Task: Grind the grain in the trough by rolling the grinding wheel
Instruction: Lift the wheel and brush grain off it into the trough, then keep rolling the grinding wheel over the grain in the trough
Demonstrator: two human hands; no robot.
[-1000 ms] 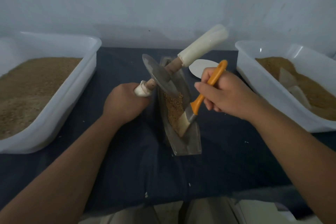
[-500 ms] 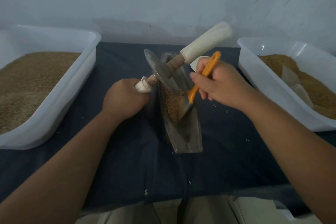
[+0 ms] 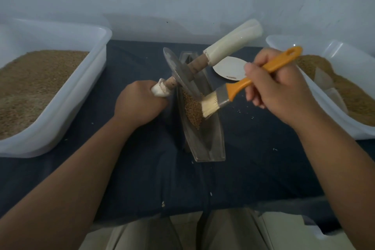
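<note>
At the middle of the dark cloth [image 3: 142, 168] we have the metal trough [image 3: 205, 144], long and narrow, its near end pointing at us. Inside it, heaped against the left wall about halfway along, sits the brown grain [image 3: 192, 107]. And right at the far edge of that heap stands the grinding wheel [image 3: 178, 71], a metal disc leaning over on its axle.

Just left of the trough, the left hand [image 3: 138, 105] has its fingers curled tight round the white-wrapped near end of the axle. The axle's cream sleeve [image 3: 233, 42] juts up and away beyond the trough's right side.

Over on the right of the trough, the right hand [image 3: 278, 91] pinches the orange handle of a brush [image 3: 239, 87] between thumb and curled fingers. Its pale bristles touch the grain from the trough's right wall.

Behind the trough to the right, a white rounded piece [image 3: 229, 67] lies on the cloth, partly hidden by that hand. Well left of the trough sits the left tub [image 3: 81, 91], filled with brown grain; well right of it, the right tub [image 3: 332, 50] holds the same. Loose grains speckle the cloth right of the trough.
</note>
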